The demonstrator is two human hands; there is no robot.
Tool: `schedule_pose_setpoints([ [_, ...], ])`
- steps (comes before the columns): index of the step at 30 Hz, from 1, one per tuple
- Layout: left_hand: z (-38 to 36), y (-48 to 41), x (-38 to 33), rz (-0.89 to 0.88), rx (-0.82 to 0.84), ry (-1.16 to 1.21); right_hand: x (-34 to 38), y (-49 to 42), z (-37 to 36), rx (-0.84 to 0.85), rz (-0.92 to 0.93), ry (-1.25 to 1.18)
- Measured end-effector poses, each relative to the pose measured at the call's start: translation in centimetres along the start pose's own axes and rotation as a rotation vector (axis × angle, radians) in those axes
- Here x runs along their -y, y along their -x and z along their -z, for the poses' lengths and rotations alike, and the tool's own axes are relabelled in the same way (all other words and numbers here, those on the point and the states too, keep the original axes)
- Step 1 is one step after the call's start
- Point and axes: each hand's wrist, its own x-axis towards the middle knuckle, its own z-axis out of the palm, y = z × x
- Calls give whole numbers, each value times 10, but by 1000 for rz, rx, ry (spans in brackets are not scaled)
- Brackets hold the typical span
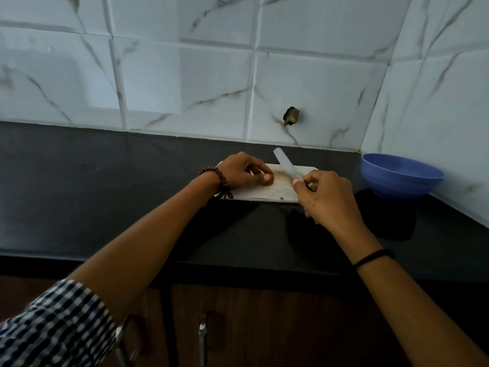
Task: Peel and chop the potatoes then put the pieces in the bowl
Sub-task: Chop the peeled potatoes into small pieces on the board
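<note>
So, starting nearest: both forearms reach out over the dark counter (105, 194), with the checked sleeve (53, 327) pushed up on the left arm, presumably to keep it out of the mess. The right hand (328, 200) is curled round the grip end of a pale tool (287, 166) whose long end pokes up and away toward the wall. I can't tell if it's a peeler or a knife. The left hand (238, 173) sits on the white chopping board (264, 196), fingers and thumb curled over a brownish potato (266, 180), pinning it so it won't roll. Most of it is hidden. The blue bowl (402, 181) waits near the right corner, well apart from the board but handy for the right hand. I can't see pieces in it from here, so early days, I reckon.
</note>
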Motion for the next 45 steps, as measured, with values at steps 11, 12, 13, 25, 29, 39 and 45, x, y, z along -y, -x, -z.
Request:
schedule_pose_setpoints([
  [11, -10, -8, 0, 44, -27, 224, 2, 2, 3, 42, -56, -107],
  [12, -10, -8, 0, 49, -17, 236, 2, 2, 3, 44, -58, -118],
  [13, -10, -9, 1, 53, -9, 246, 2, 3, 3, 45, -59, -126],
  [25, -13, 2, -12, -22, -14, 45, 1, 4, 4, 47, -59, -143],
  [29, -11, 2, -11, -22, -10, 60, 0, 4, 4, 55, -64, -146],
  [39, -6, 6, -8, 15, -105, -24, -1, 6, 3, 26, 20, -26],
  [45, -10, 2, -11, 28, -117, -61, -1, 6, 2, 34, 57, 53],
])
